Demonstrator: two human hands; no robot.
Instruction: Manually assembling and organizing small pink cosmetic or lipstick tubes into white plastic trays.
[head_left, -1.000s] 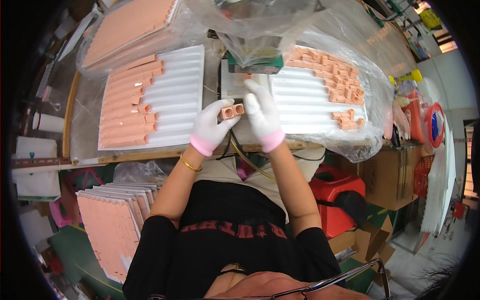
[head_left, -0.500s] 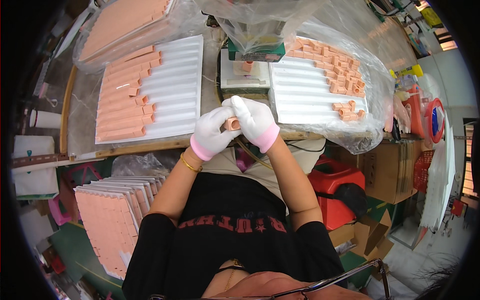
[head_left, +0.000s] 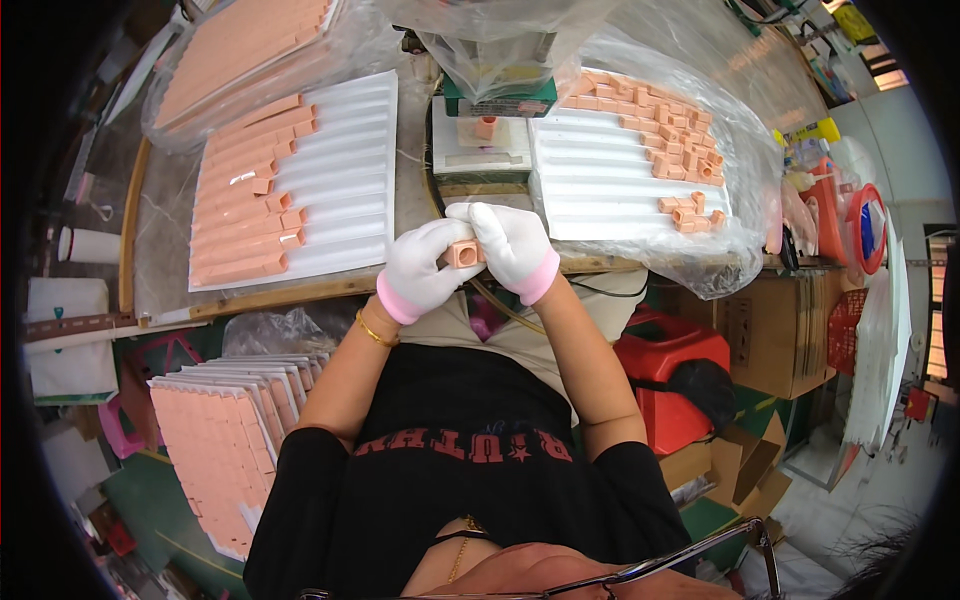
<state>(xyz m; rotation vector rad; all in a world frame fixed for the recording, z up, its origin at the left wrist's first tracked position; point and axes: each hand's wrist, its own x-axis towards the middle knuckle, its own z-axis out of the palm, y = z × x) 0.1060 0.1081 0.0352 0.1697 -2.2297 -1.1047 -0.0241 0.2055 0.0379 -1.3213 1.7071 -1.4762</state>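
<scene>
Both my hands wear white gloves with pink cuffs and meet in front of the table's near edge. Between them sits a small peach-coloured square tube piece (head_left: 465, 255), its round opening facing up toward me. My left hand (head_left: 422, 268) pinches it from the left side. My right hand (head_left: 508, 246) closes on it from the right, thumb laid along the top. Some of the fingers are hidden behind the piece. Just beyond my hands stands a small machine base (head_left: 480, 160) with another peach piece (head_left: 487, 127) on it.
A white ridged tray (head_left: 350, 180) with rows of peach pieces lies on the left. Another ridged tray (head_left: 580, 205) at right holds loose pieces. Clear plastic sheeting (head_left: 745, 230) drapes around it. Stacked filled trays (head_left: 215, 450) stand at lower left, a red container (head_left: 670, 370) at lower right.
The square tube piece has been tipped so its round opening shows more fully. My hands stay together around it. The view has shifted slightly.
</scene>
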